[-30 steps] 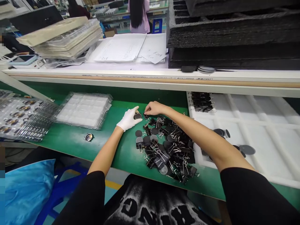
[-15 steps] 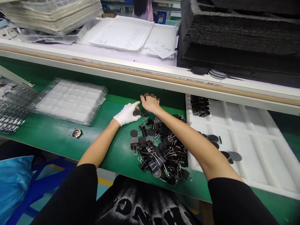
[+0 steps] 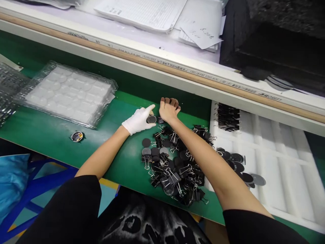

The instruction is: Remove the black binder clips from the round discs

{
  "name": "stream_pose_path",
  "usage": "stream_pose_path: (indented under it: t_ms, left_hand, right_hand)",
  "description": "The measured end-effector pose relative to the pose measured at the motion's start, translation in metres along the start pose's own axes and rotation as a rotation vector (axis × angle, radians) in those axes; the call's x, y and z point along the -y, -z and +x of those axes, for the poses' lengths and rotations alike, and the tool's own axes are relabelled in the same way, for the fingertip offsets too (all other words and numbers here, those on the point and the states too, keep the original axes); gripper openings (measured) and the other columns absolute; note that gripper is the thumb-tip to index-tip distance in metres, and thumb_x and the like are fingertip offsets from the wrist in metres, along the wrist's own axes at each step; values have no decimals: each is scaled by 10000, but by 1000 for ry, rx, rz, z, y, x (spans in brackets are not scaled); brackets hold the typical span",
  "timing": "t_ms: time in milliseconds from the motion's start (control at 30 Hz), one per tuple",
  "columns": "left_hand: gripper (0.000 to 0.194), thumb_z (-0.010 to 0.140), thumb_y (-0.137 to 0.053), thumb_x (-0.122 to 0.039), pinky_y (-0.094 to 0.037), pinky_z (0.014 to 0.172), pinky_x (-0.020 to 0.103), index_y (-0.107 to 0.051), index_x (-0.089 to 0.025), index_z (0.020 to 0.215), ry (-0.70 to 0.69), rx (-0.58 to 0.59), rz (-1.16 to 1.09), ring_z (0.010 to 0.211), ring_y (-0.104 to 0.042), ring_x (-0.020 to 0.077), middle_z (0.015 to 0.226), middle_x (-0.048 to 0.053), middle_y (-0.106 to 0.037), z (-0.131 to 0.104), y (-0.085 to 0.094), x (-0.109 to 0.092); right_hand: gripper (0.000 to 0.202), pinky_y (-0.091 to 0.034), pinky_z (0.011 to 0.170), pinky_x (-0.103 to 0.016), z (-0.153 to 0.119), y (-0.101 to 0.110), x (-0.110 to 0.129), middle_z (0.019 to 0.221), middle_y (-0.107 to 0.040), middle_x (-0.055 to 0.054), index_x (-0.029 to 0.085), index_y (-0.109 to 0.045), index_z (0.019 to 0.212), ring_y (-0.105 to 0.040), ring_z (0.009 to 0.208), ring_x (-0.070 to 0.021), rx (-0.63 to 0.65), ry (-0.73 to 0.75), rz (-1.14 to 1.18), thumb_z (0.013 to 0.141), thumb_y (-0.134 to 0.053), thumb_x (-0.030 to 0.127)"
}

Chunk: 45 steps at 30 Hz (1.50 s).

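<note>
Lying well to the left of the left hand [image 3: 138, 121]: stacked clear plastic trays [image 3: 68, 95], top one with moulded cells. Nearer the body, also left of that hand: one small round part [image 3: 77, 136] with a metal rim. Left hand, white-gloved: thumb and a finger clamped on a round dark disc [image 3: 151, 119]; being circular, no long axis. Black binder clip [image 3: 160, 120], one: just right of the disc, nearer the right hand [image 3: 169, 110]; whether touching, and its long axis, cannot be told. Right hand, bare: fingers apart, nothing visible in their grasp. Pile of clips and discs [image 3: 173, 176]: bodyward of both hands, partly hidden by the right forearm [image 3: 198, 149]. White tray [image 3: 286, 162], right of the right hand: row of clips [image 3: 228, 117] at its far corner, loose discs [image 3: 259, 179] on its left part. Writing: slip of paper [image 3: 203, 36] beyond the right hand, handwritten, figures uncertain; shelf rail [image 3: 177, 64], printed, “LESSO” legible right of that hand, remainder too small.
</note>
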<state>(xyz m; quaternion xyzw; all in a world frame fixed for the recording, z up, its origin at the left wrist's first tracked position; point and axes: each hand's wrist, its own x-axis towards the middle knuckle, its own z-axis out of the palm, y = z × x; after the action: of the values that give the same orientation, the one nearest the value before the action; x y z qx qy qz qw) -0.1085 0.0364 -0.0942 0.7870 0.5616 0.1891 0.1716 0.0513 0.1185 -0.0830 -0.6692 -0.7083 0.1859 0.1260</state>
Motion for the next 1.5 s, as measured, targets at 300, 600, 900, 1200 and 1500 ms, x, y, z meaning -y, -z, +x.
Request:
stream_pose_path:
  t_ms: [300,600,900,1200,1500]
  left_hand:
    - [916,836,-796,-359,-449,1053,441,-311,-136,1580,8,-4,-49,1190,-635,305,1235,118,-721,6,-1,-10]
    - [918,815,-825,-332,-454,1073,435,-335,-114,1561,-34,-19,-111,1212,-645,297,1239,121,-732,10,-7,-11]
    - [890,822,-761,-343,-461,1045,428,-349,-119,1578,-9,-22,-43,1185,-636,314,1239,111,-729,9,-5,-18]
    - [827,871,-642,-632,-426,1025,539,-425,-311,1601,58,-77,312,1355,-484,433,1561,184,-463,-20,26,-12]
    - [1051,803,-718,-637,-446,1033,491,-265,-260,1673,57,219,305,1312,-514,419,1611,195,-377,-29,51,15]
  right_hand:
    - [478,-193,1200,-640,1,-3,-4,1533,-417,-171,234,-510,1364,-262,1505,-326,-29,7,4,1075,-199,455]
    - [486,-197,1202,-626,0,-3,-6,1509,-436,-178,207,-507,1349,-277,1499,-324,-36,-7,-5,1086,-177,447]
    - [512,-148,1209,-642,-4,3,4,1541,-381,-181,204,-490,1365,-215,1524,-348,-44,-6,80,1070,-189,494]
    - [297,-502,1011,-365,-37,86,-24,1093,-770,-12,282,-793,1024,-685,1057,-221,553,599,123,773,-733,135]
    - [141,-541,848,-288,-34,70,-29,909,-810,-71,170,-797,944,-752,927,-206,299,377,163,913,-668,216]
